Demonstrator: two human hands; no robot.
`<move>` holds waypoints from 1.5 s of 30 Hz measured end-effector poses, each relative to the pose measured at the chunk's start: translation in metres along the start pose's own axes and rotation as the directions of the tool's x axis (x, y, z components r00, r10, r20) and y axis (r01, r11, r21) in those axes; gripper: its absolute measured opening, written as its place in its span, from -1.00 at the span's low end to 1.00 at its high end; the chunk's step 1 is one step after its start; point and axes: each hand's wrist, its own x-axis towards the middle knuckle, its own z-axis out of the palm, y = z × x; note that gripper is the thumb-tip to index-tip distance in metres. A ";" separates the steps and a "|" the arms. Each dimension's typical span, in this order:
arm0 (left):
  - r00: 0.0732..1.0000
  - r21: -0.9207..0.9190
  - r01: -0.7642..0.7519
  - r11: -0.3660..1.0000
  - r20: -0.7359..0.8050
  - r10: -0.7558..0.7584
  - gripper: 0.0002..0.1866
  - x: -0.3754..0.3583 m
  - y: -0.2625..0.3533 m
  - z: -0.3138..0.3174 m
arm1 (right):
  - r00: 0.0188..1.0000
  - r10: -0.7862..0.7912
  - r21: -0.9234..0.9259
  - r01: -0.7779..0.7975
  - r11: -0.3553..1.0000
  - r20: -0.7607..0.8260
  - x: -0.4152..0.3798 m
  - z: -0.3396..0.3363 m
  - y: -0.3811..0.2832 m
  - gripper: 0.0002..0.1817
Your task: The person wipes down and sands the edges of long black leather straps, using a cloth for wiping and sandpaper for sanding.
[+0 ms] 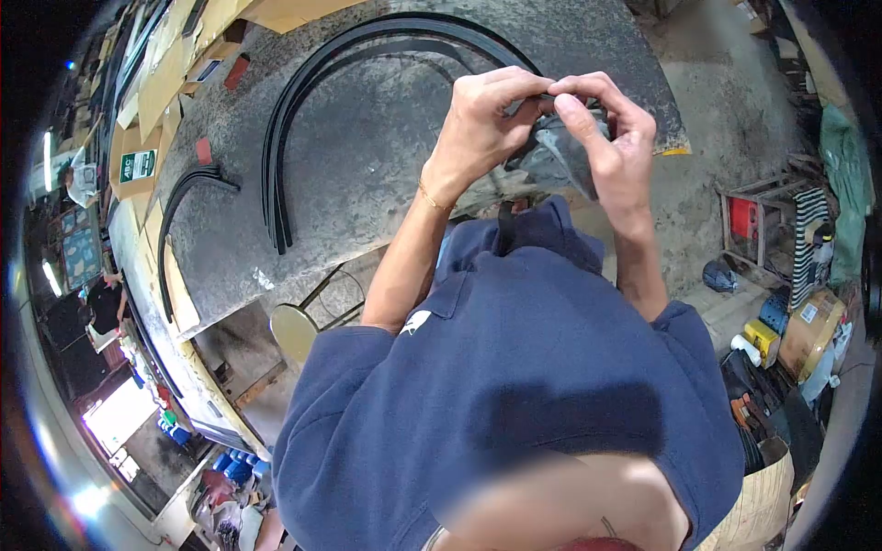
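Observation:
My left hand (482, 119), a thin bracelet at its wrist, is closed, with thumb and fingertips pinched together. Its fingertips meet those of my right hand (620, 142), which is pinched as well. Whatever lies between the fingertips is too small and covered to make out. Just below and between the hands is a crumpled, dark grey sheet-like thing (565, 151), partly hidden by them. A bundle of long black strips (303, 87) curves in an arc over the dark worktable (367, 184) and runs behind my hands, where its end is hidden.
A shorter bundle of black strips (170, 216) lies at the table's left edge, near small red pieces (203, 150) and cardboard (138, 170). A round stool (294, 332) stands below the table's front edge. Right of me are a metal frame (758, 225) and a cardboard box (813, 331).

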 end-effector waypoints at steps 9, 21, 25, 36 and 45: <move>0.999 -0.010 0.034 0.999 0.015 -0.034 -0.83 0.003 0.001 0.001 | 0.961 0.039 0.263 -0.114 0.958 0.275 0.013 -0.024 0.015 -0.79; 0.998 -0.037 0.057 0.998 -0.034 -0.059 -0.84 0.011 -0.014 -0.007 | 0.940 0.009 0.328 -0.128 0.936 0.342 0.037 -0.017 0.023 -0.77; 0.994 0.004 0.092 0.996 -0.050 -0.092 -0.82 0.016 -0.018 -0.008 | 0.941 0.080 0.202 -0.152 0.968 0.328 0.048 -0.010 0.026 -0.80; 0.982 -0.011 0.173 0.985 -0.071 -0.173 -0.81 0.030 -0.056 -0.025 | 0.937 0.078 0.189 -0.149 0.971 0.340 0.091 0.014 0.054 -0.89; 0.950 -0.167 0.290 0.942 -0.065 -0.304 -0.77 0.025 -0.077 -0.040 | 0.836 0.090 0.264 -0.271 0.926 0.542 0.116 0.025 0.081 -0.78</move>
